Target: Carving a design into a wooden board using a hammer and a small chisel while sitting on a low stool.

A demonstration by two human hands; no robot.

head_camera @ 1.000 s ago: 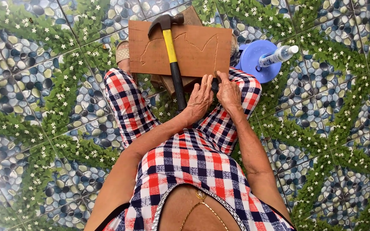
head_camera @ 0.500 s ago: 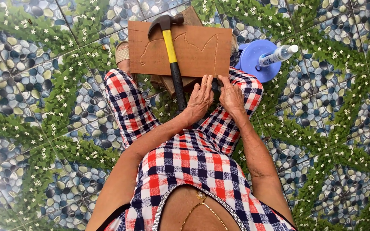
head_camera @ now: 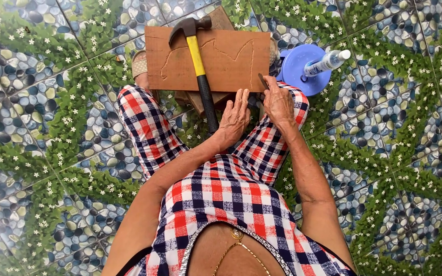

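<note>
Down between the knees, both hands meet at the near edge of the flat brown wooden board (head_camera: 221, 59) with a carved outline, which lies across low wood blocks on the pebble-and-leaf patterned tiled floor (head_camera: 52, 128). The right hand (head_camera: 278, 101) is closed round a thin dark metal tool (head_camera: 262, 82), apparently a chisel, its tip touching the board's near right corner. The left hand (head_camera: 235, 115) rests flat and released just beside it. To carve well, I judge the tip should sit in the groove, with the free hand steadying. A yellow-handled hammer (head_camera: 198, 56) lies untouched across the board. A white bottle (head_camera: 327, 62) rests on a blue round plastic stool (head_camera: 303, 71). The tool's handle is hidden inside the fist, and the blocks beneath are hard to make out.
</note>
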